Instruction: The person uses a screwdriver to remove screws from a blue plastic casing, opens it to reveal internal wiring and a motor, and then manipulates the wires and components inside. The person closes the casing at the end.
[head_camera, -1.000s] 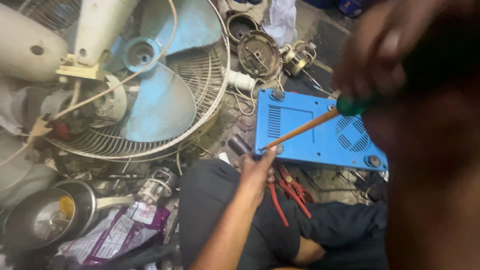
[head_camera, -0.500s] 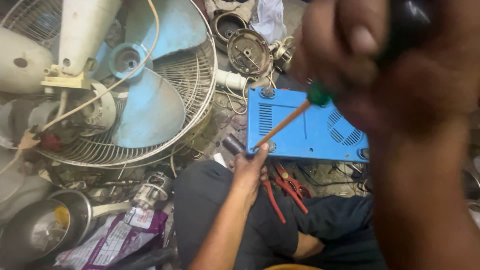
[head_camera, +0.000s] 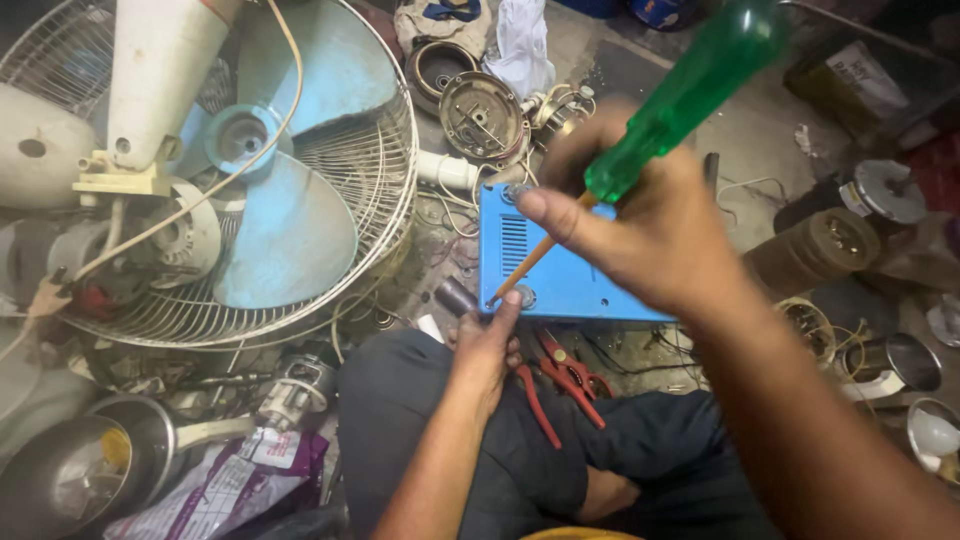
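A blue metal box with vent slots lies on the floor in front of my knees. My right hand grips a screwdriver with a green handle and orange shaft; its tip rests at the box's near left corner. My left hand touches that same corner, fingers against the box edge beside the tip. Red-handled pliers lie on my dark trousers just below the box.
A pale blue fan with a wire cage lies at left. Motor parts and cloth sit behind the box. Metal cans and cylinders stand at right. A pot and a purple packet lie at lower left.
My right hand has dropped away from the camera toward the box, so the green handle now shows fully. The screwdriver tip stays at the box corner; the left hand has barely moved.
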